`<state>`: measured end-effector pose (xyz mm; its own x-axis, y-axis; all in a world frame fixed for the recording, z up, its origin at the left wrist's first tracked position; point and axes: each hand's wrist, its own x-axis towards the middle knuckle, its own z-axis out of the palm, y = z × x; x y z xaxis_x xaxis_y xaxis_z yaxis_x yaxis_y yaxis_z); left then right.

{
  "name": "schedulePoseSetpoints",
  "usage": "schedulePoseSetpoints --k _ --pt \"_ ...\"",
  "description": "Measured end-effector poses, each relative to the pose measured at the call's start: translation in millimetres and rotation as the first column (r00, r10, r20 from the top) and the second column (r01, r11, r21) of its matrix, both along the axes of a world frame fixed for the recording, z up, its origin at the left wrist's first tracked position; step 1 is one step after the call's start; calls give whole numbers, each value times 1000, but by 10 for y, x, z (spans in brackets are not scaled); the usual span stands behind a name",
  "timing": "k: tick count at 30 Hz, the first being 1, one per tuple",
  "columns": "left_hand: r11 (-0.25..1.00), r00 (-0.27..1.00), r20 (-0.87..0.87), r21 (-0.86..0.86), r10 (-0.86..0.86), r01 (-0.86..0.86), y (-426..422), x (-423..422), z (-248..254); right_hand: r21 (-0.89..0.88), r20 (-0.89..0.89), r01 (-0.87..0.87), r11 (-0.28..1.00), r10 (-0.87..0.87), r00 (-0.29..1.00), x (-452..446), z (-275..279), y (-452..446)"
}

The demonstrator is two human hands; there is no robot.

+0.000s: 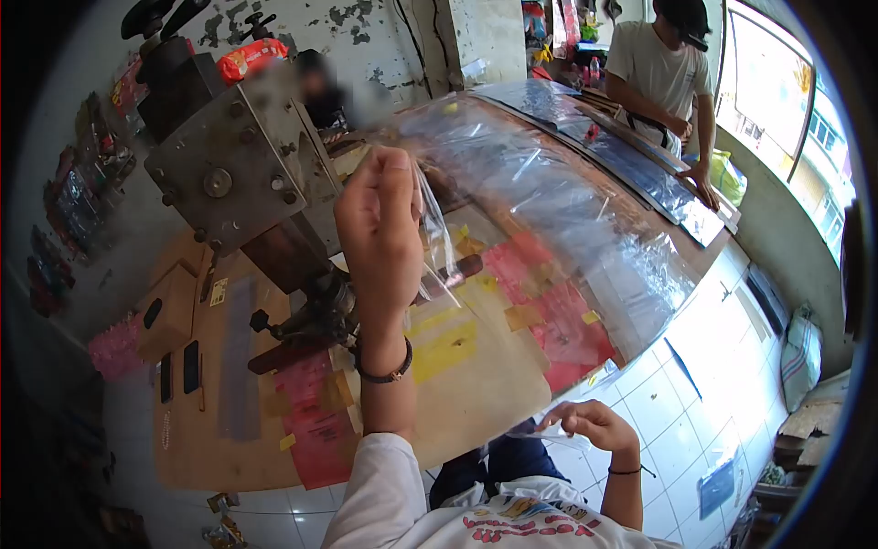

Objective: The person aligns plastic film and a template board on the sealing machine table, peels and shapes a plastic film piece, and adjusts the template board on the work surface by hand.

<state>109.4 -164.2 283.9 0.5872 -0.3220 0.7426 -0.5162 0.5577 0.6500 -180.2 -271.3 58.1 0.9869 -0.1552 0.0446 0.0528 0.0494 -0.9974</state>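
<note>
My left hand (380, 220) is raised in a fist in front of the metal press (219, 174). Thin strips of clear plastic (437, 238) hang from its fingers. Low at the table's front edge, my right hand (599, 425) has its fingers bent together over a piece of clear plastic film (553, 432). Beneath the left hand lies a tan board (485, 366) with yellow tape on it. Red sheets (553, 311) are taped down beside the board. The press's lower part is partly hidden behind my left forearm.
A pile of clear plastic sheets (585, 210) covers the table's far side. A co-worker (660, 73) leans over a long dark panel (631, 165) at the back right. Another person (320, 91) is behind the press. A cardboard box (167, 311) and a phone (191, 366) lie at left.
</note>
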Motion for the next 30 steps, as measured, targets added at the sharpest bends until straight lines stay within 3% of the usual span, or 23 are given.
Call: schedulePoseSetpoints --k 2,4,6,7,8,9,10,11,12,13,14,15,16,18,20,22,24,25,26,28,29,30 --pt "1000 995 -100 -22 9 -11 -4 -61 -3 -20 -48 8 1000 -9 999 -109 -149 -21" --pt "992 991 -97 -81 93 -101 -29 7 -3 285 33 -132 949 128 991 -250 -363 -2" --pt "980 987 -83 -137 136 -146 -24 189 -60 295 125 -274 915 247 961 -208 -315 88" --pt "973 982 -121 -163 145 -164 9 189 -51 60 75 -348 935 344 936 -109 -195 215" --pt "964 976 -156 -190 155 -184 52 176 -23 13 -36 -395 918 396 918 -101 -156 388" --pt "955 968 -187 -215 165 -205 86 131 19 -83 -203 -485 871 461 864 -151 -576 523" --pt "839 874 -358 -313 329 -444 111 -96 147 -150 -357 -571 807 494 793 -147 -1180 714" --pt "837 880 -355 -334 314 -433 215 -238 216 -184 -369 -494 850 406 836 -135 -1632 751" --pt "923 993 -117 -381 8 -52 509 -44 74 -216 -383 -416 883 316 868 -159 -2047 761" --pt "902 991 -129 -430 -29 -29 634 -122 105 -246 -398 -337 909 223 890 -230 -2245 815" --pt "882 995 -17 -465 -99 80 817 -116 68 -400 -380 -252 881 91 920 -257 -2204 897" --pt "826 958 114 -487 -262 284 1006 -103 38 -545 -346 -168 821 -38 938 -206 -2006 933" --pt "823 946 190 -467 -263 323 1154 -155 42 -673 -292 -86 735 -157 943 -177 -1875 927" --pt "794 904 305 -447 -299 413 1385 -158 88 -743 -179 6 670 -207 962 -145 -1937 904" --pt "819 906 328 -419 -266 392 1645 -141 201 -642 -122 108 759 -240 963 -163 -2265 830" --pt "853 922 355 -422 -156 307 1870 -115 377 -428 -8 308 849 -344 939 -234 -2429 823" --pt "879 937 344 -428 -57 210 2112 -159 534 -46 -74 407 912 -410 909 -312 -2765 765" --pt "890 939 343 -428 -2 158 2240 -192 588 34 -351 399 917 -362 863 -368 -2809 719" --pt "893 935 352 -430 33 130 2362 -229 611 -35 -467 356 934 -330 820 -344 -2898 714" --pt "897 923 369 -438 111 67 2569 -324 635 453 -682 305 838 105 723 -454 -2855 637" --pt "918 900 422 -390 107 74 2641 -394 617 498 -671 368 786 80 737 -479 -2985 664" --pt "904 904 379 -427 196 -17 2718 -434 624 310 -710 336 889 -18 704 -498 -2983 607"
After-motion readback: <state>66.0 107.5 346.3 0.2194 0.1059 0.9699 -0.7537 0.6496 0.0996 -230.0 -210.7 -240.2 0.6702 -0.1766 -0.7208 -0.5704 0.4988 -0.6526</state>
